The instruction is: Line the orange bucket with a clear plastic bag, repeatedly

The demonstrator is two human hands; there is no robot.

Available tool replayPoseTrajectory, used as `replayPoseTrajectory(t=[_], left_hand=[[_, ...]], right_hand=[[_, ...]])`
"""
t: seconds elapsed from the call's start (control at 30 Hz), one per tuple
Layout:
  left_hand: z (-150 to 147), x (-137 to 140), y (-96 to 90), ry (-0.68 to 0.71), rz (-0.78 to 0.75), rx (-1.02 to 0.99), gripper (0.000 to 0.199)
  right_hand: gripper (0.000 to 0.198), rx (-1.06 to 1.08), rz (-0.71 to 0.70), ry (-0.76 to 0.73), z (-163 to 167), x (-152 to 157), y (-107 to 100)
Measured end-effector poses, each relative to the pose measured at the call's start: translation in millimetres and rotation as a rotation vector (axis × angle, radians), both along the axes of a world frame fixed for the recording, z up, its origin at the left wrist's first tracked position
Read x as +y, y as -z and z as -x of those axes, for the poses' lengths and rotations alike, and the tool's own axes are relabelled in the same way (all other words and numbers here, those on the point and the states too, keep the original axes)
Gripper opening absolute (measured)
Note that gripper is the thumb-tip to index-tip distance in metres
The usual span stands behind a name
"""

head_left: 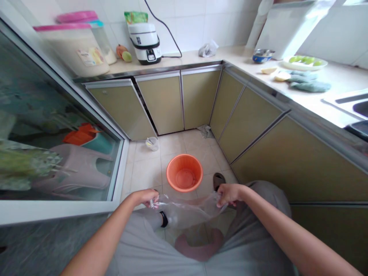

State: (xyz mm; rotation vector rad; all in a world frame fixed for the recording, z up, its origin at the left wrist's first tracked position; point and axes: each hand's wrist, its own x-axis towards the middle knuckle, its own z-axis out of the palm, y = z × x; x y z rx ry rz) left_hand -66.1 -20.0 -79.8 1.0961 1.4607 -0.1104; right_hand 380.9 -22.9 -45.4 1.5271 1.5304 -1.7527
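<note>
Plastic bag (186,211), clear and thin, stretched between both hands low in my view, above the knees. Left hand (146,197) pinches the bag's left edge, fingers curled tight on a bunched bit of film. Right hand (230,193) pinches the right edge the same way, knuckles up, fingers closed on the plastic. Neither hand is spread.

Bag's long axis runs left to right, hand to hand, sagging in the middle. It hangs down and toward me from the grips, over the grey trousers (149,249). Both hands equally near it, since each holds one end; no telling yet where the mouth of the bag is, the film is too clear and crumpled.

Below the bag, a pink rounded stool edge (198,251) shows between the legs. A dark sandal (218,180) sits on the tiles just beyond the right hand.

Farther out, straight ahead of the bag's middle: orange basin (184,172) on the tiled floor (146,168), upright, looks empty. Small white cup (152,143) beyond it to the left, near the cabinet doors (163,101).

Far counter: rice cooker (145,42) with cord, large tub with pink lid (73,48) to its left. Right counter (330,88) carries a plate of green fruit (304,61), a metal bowl (263,55), a grey-green cloth (306,80). Glass sliding door (57,134) on the near left.
</note>
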Motion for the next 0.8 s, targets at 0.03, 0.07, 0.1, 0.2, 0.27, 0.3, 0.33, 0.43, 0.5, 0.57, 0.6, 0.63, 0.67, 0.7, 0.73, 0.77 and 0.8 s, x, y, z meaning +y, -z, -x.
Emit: replayPoseTrajectory(t=[0.03,0.07,0.1,0.2,0.27,0.3,0.33,0.43,0.5,0.57,0.6,0.63,0.67,0.7,0.73,0.77,0.8], left_hand=[[1,-1,-17.6,-0.072,0.047,-0.093,0.025],[2,-1,-35.4,-0.176,0.066,-0.198,0.024],[3,2,-53.2,-0.301,0.045,-0.296,0.022],[-4,25,-103.7,-0.624,-0.135,-0.473,0.012],[-16,52,-135.5,-0.779,-0.219,-0.569,0.006],[-23,68,-151.4,-0.836,-0.252,-0.62,0.004],[-32,85,-168.0,-0.879,-0.28,-0.663,0.004],[-61,135,-226.3,-0.916,-0.365,-0.725,0.009],[-80,161,-277.2,-0.911,-0.452,-0.717,0.009],[-97,176,-338.6,-0.901,-0.599,-0.723,0.003],[-104,177,-371.0,-0.897,-0.71,-0.74,0.007],[-108,174,-402.2,-0.881,-0.845,-0.767,0.014],[-111,165,-429.6,-0.857,-1.005,-0.796,0.02],[-112,153,-450.6,-0.807,-1.194,-0.827,0.024],[-112,137,-462.7,-0.75,-1.407,-0.841,0.026],[-111,118,-463.8,-0.693,-1.626,-0.822,0.026],[-109,99,-452.9,-0.631,-1.824,-0.759,0.023]], right_hand=[[0.034,0.1,-0.016,0.061,-4,-3,-12],[0.037,0.198,-0.035,0.13,-7,-4,-25],[0.041,0.291,-0.054,0.202,-9,-3,-38],[0.041,0.508,-0.102,0.417,-3,18,-79],[0.034,0.576,-0.12,0.536,8,44,-106],[0.03,0.598,-0.134,0.584,15,59,-120],[0.026,0.62,-0.154,0.628,24,75,-134],[0.017,0.703,-0.252,0.732,52,122,-183],[0.019,0.751,-0.352,0.804,70,147,-224],[0.022,0.774,-0.51,0.889,83,165,-274],[0.023,0.785,-0.616,0.921,87,171,-300],[0.024,0.803,-0.737,0.934,88,174,-325],[0.027,0.833,-0.87,0.924,87,176,-347],[0.031,0.87,-1.012,0.895,84,175,-365],[0.035,0.903,-1.151,0.852,79,173,-376],[0.038,0.92,-1.276,0.802,74,168,-379],[0.039,0.905,-1.378,0.749,69,161,-372]])
